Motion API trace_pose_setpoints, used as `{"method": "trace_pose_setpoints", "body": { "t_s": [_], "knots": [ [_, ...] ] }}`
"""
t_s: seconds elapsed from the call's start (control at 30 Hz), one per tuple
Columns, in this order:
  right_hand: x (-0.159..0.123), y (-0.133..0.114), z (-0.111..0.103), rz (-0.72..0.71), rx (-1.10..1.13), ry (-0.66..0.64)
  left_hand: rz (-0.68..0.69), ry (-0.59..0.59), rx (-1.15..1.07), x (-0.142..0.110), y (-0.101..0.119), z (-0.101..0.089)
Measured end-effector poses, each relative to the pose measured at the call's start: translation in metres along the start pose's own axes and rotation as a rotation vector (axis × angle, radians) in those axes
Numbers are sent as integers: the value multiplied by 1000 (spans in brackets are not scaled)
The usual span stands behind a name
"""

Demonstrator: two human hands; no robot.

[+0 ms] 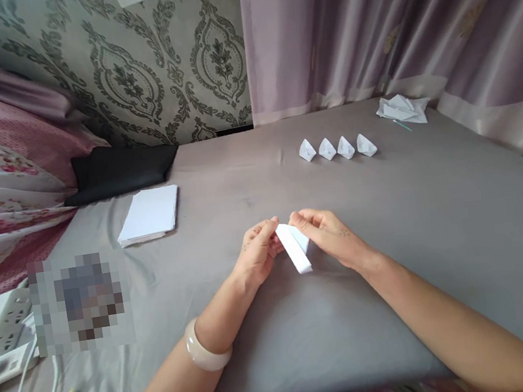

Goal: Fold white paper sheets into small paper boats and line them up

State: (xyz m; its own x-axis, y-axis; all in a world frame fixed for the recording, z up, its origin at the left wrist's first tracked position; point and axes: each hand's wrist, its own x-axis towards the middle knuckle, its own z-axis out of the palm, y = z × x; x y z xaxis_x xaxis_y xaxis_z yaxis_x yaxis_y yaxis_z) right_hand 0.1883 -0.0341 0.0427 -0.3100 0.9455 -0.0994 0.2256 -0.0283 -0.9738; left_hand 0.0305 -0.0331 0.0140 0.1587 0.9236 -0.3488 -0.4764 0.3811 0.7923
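Note:
A folded piece of white paper (295, 248) is held up between my two hands, above the grey cloth. My left hand (258, 249) pinches its left upper corner between thumb and fingers. On the other side, my right hand (324, 231) grips the right upper edge, thumb in front. One long folded flap slants down toward me. Part of the paper lies hidden behind my fingers. Farther back stands a row of several small folded paper boats (326, 149), apart from both hands.
At the left lies a stack of white paper sheets (150, 214), with a black folded item (122, 169) behind it. More white paper (403, 109) sits at the back right. A power strip (1, 333) with white cables and a blurred patch are at the near left. Curtains border the right.

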Motion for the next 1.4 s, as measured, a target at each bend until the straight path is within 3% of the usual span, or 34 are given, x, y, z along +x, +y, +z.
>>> {"method": "trace_pose_setpoints", "body": {
  "t_s": [0.07,0.17,0.23,0.33,0.43,0.6,0.7,0.83,0.9,0.97,1.13,1.27,1.4],
  "knots": [
    [-1,-1,-5,-135,-91,84,-79,85,-76,5,2,-4],
    [-2,2,-5,-452,-301,74,-148,153,-147,8,4,-8],
    [-1,7,0,-573,-413,90,-169,136,-148,7,2,-6],
    [3,14,8,-637,-443,123,-218,58,-137,2,-1,-2],
    [5,14,10,-575,-377,158,-307,-41,-135,-2,-2,0],
    [2,3,1,-158,-150,174,-288,-125,62,-6,-3,0],
    [1,1,-2,-11,-1,93,-135,-42,248,-8,-5,2],
    [0,5,0,76,-21,22,218,73,279,-9,-5,2],
    [-1,8,3,99,-101,17,352,72,240,-9,-4,1],
    [-3,9,6,111,-183,13,379,51,195,-8,-3,-2],
    [-7,2,8,22,-304,44,287,40,103,-5,-4,-4],
    [-8,-7,7,-102,-184,127,255,20,14,-5,-3,-3],
    [-7,-9,7,-126,-122,214,212,-23,19,-6,-2,-1]
  ]
}}
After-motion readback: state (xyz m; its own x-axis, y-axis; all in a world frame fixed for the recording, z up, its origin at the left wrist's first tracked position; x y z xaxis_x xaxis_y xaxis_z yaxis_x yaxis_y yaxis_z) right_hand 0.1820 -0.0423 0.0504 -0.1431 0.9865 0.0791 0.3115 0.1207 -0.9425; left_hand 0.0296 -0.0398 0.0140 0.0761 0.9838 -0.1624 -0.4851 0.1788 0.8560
